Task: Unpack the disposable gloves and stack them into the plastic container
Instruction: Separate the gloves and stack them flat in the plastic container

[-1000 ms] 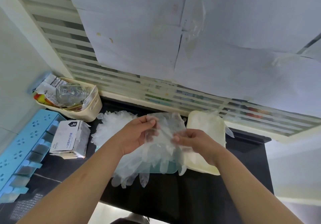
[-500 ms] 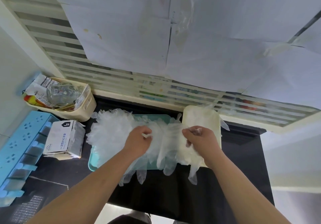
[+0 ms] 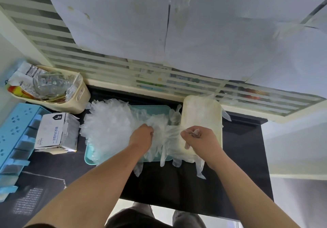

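A heap of clear disposable gloves [image 3: 109,127] lies over the left half of a teal tray [image 3: 154,108] on the black counter. To its right stands a cream plastic container [image 3: 201,111] with gloves inside. My left hand [image 3: 140,137] and my right hand [image 3: 200,139] each pinch an end of a bunch of clear gloves [image 3: 168,135], stretched between them across the tray and the container's near end. Glove fingers hang over the tray's front edge. An opened white glove box [image 3: 53,132] sits left of the tray.
A cream basket [image 3: 77,96] full of packets and clear wrap stands at the back left. A blue organiser [image 3: 16,135] runs along the left edge. A slatted window with paper sheets rises behind the counter [image 3: 244,148]. My knees show below the counter's front edge.
Both hands came down from chest height to the tray and moved apart, spreading the bunch of gloves sideways; my right hand now sits over the cream container's near end.
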A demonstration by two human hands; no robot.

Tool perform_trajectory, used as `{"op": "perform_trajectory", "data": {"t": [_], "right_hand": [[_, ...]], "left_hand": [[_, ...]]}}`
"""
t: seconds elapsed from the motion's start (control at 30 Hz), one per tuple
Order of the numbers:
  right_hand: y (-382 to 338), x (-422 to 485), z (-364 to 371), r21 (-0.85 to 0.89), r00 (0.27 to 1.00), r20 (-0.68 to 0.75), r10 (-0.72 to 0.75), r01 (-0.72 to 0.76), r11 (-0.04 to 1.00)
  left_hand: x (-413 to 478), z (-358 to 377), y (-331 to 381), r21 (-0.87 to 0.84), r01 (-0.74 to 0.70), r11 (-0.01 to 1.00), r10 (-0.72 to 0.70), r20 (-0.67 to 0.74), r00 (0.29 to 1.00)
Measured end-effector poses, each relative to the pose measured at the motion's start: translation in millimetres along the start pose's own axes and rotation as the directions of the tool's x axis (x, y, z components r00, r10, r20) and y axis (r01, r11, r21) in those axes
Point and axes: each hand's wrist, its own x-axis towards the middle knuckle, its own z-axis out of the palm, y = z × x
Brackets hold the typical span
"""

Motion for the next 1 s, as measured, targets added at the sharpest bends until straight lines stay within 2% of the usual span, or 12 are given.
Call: {"op": "perform_trajectory", "data": {"t": [0.13, 0.27, 0.37, 0.43, 0.5, 0.6, 0.63, 0.7, 0.77, 0.83, 0.93, 1.0], "right_hand": [[-1.7, -1.2, -0.5, 0.013, 0.999, 0.006, -0.036, 0.036, 0.999], [-4.6, -6.3, -0.2, 0.036, 0.993, 0.034, -0.11, 0.109, 0.993], [-11.4, -7.7, -7.0, 0.054, 0.98, 0.11, -0.163, 0.158, 0.986], [-20.2, -5.5, -16.2, 0.153, 0.957, 0.179, -0.226, 0.2, 0.968], [-35.1, -6.6, -25.7, 0.272, 0.935, 0.254, -0.249, 0.178, 0.945], [-54.3, -7.5, -30.8, 0.386, 0.89, 0.373, -0.262, 0.107, 0.916], [-56.2, -6.0, -29.9, 0.419, 0.875, 0.405, -0.266, 0.081, 0.905], [-55.6, -1.5, -23.2, 0.44, 0.864, 0.441, -0.242, 0.027, 0.898], [-53.0, 2.1, -13.4, 0.398, 0.885, 0.416, -0.21, 0.03, 0.917], [-49.6, 4.7, -3.1, 0.363, 0.882, 0.413, -0.225, 0.067, 0.93], [-45.7, 5.0, 4.2, 0.398, 0.867, 0.422, -0.264, 0.084, 0.913], [-47.7, 1.9, 2.4, 0.435, 0.858, 0.432, -0.279, 0.072, 0.897]], "left_hand": [[-6.3, -29.8, 5.3, -0.202, -0.008, 0.979, -0.009, -0.082, 0.997], [-24.2, -74.5, 20.2, -0.547, 0.001, 0.837, -0.115, -0.174, 0.978], [-38.9, -112.3, 25.3, -0.905, 0.088, 0.415, -0.125, 0.039, 0.991], [-48.9, -130.2, 21.3, -0.992, 0.082, 0.094, 0.008, 0.083, 0.997], [-53.9, -140.3, 21.2, -0.993, 0.09, -0.082, 0.121, 0.079, 0.99], [-56.2, -147.0, 34.5, -0.998, 0.038, 0.045, 0.319, 0.051, 0.947], [-52.8, -146.3, 37.4, -0.989, 0.084, 0.119, 0.282, 0.115, 0.952], [-54.8, -154.2, 47.8, -0.985, 0.172, -0.018, 0.14, 0.168, 0.976], [-57.1, -157.7, 44.1, -0.946, 0.267, -0.186, 0.179, 0.234, 0.956], [-52.4, -155.2, 38.8, -0.948, 0.302, -0.101, 0.166, 0.283, 0.945], [-54.2, -147.9, 42.6, -0.962, 0.216, 0.168, 0.102, 0.235, 0.967], [-55.8, -141.6, 43.1, -0.966, 0.244, 0.083, 0.131, 0.253, 0.958]]}}
